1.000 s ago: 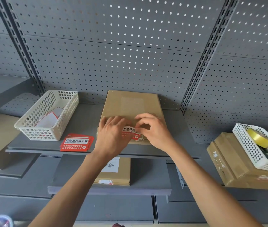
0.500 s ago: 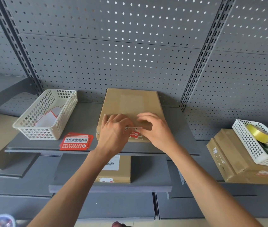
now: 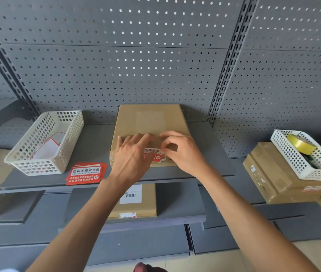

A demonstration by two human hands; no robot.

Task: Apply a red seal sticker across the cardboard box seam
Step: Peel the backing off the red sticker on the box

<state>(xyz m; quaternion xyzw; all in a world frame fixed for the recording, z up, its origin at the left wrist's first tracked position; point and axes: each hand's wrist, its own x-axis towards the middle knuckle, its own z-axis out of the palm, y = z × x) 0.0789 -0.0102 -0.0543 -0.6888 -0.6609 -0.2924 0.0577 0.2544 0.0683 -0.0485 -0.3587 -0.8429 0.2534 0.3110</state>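
Observation:
A flat brown cardboard box (image 3: 149, 122) lies on the grey shelf (image 3: 95, 142) against the pegboard. A red seal sticker (image 3: 153, 155) with white lettering sits on the box's near end, partly covered by both hands. My left hand (image 3: 131, 154) lies over the sticker's left part with fingers spread flat on the box. My right hand (image 3: 181, 152) has its fingers curled, and thumb and fingertips pinch the sticker's right end. The seam under the sticker is hidden by the hands.
A stack of red seal stickers (image 3: 86, 173) lies on the shelf left of the box, beside a white plastic basket (image 3: 44, 142) holding sticker backing paper. Another box (image 3: 136, 201) sits on the lower shelf. At right, a white basket (image 3: 304, 154) with yellow tape (image 3: 300, 144) rests on cardboard boxes (image 3: 273, 173).
The sticker has gone from held slightly above the box's front edge to lying down on the box. Both hands stayed on it, the left one flattening over it.

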